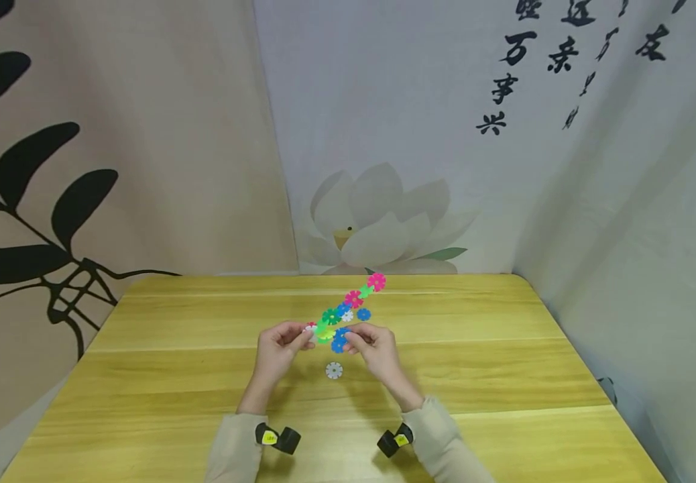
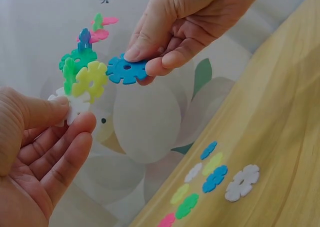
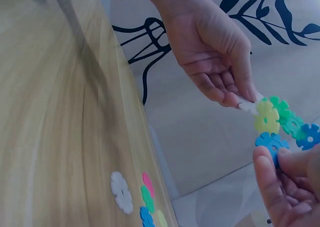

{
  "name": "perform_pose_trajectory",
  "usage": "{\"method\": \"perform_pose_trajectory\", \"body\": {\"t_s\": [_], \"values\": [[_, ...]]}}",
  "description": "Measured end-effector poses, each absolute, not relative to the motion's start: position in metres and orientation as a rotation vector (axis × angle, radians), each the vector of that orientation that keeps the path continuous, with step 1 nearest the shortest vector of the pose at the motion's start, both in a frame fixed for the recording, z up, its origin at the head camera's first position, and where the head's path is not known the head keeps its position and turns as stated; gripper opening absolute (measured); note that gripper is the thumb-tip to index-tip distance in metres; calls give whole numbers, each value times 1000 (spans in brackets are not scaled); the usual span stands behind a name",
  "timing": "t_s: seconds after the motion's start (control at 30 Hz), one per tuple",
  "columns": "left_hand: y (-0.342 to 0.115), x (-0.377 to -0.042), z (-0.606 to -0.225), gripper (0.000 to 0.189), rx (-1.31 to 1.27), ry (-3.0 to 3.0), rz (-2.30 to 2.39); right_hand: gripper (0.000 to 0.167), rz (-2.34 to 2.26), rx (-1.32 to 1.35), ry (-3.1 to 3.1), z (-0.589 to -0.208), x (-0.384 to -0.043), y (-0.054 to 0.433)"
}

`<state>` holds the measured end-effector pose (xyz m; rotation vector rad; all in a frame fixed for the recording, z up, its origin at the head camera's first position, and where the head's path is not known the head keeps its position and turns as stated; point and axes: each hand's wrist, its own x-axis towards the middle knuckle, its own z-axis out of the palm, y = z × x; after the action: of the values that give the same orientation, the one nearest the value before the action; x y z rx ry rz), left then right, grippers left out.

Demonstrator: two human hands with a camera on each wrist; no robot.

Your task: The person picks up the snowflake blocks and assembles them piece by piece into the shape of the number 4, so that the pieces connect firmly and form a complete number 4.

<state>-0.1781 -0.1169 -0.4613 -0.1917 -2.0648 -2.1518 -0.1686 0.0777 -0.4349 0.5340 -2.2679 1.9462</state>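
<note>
My right fingers (image 2: 136,53) are pinching a blue disc (image 2: 118,73), edge just right of the yellow disc (image 2: 98,76); my left fingers (image 2: 61,159) are pinching a white disc (image 2: 79,107).

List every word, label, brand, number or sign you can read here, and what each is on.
"万事兴": black characters on the backdrop; the one above is cut off by the frame.
"远亲": next column, same backdrop.
"友": far-right column, same backdrop.
Narrow column between: squeezed, unreadable.
Left wrist's yellow label, right wrist's yellow label: too small to read.
</note>
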Motion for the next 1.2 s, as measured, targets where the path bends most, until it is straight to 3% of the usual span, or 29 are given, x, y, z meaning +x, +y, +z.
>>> {"method": "perform_pose_trajectory", "body": {"t_s": [0.87,1.2], "values": [[-106,-175,-466,4,-150,-2060,-2045,6,1826,639,-2205,-431,-170,74],[-106,-180,-464,11,-74,-2003,-2052,16,2035,610,-2078,-468,-194,81]]}}
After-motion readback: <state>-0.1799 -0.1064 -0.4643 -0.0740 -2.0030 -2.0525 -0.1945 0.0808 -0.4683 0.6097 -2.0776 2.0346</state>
